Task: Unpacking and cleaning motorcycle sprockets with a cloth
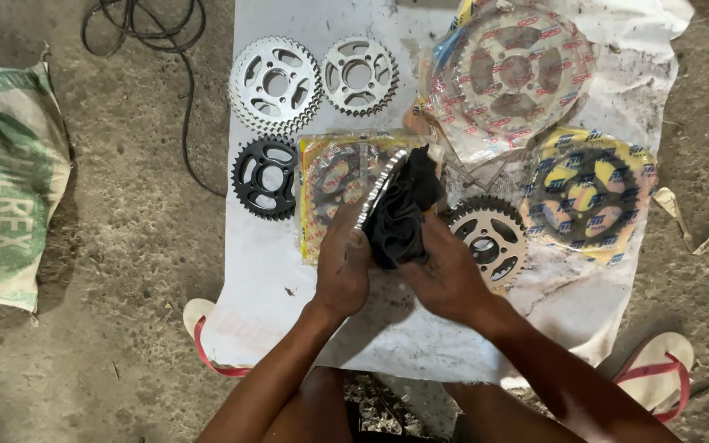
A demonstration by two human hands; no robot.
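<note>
My left hand [342,267] grips a silver toothed sprocket [381,187] held on edge above the white sheet [289,271]. My right hand [446,275] presses a black cloth [400,217] against the sprocket's face. Both hands meet over the sheet's middle, just in front of a sprocket in a yellow plastic wrapper [330,176].
Bare silver sprockets [276,84] [360,75], a black sprocket [265,177] and a grimy sprocket [486,238] lie on the sheet. Wrapped sprockets [509,74] [588,195] sit at right. A woven sack [6,176] lies left, a black cable [145,25] behind, sandals [658,369] [198,328] near.
</note>
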